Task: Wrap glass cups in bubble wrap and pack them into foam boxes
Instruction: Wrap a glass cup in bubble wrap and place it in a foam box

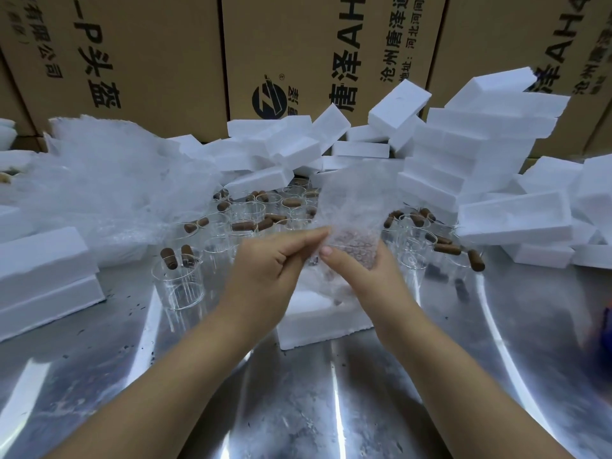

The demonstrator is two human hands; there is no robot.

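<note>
1. Forearms come in from the near edge over the steel table (298, 409), which is shiny, scuffed and flecked with dark specks.
2. Far left: two white foam slabs (43, 260) lie stacked on the table. Behind them is a loose heap of bubble wrap (109, 180).
3. Centre-left: the glass cups (178, 283) stand upright in a crowded cluster. They are clear and spouted, and many have brown stoppers (169, 258) lying in or across them.
4. Left hand (275, 260): fingers curled, with thumb and forefinger pinching the left edge of the bubble wrap sheet (354, 200). The sheet stands up between the hands, above the cups.
5. Right hand (357, 270): thumb in front and fingers behind the sheet's lower part, clamped on it. Cannot tell whether a cup is already inside.
6. Just beneath the hands an open foam box (318, 316) sits on the table.
7. Right: the foam box stack (480, 144) leans, and loose boxes are tumbled around it.
8. Handling, as judged: the sheet is feather-light and limp and will flop unless held at two edges. The cups are thin, slick and breakable, so each is best taken round the body, not by the lip or spout. They stand close together, so lifting one could knock its neighbour. The foam is light and crumbly — it dents under hard pressing.
9. Room: printed cardboard cartons (132, 44) form a wall right behind the bench.
</note>
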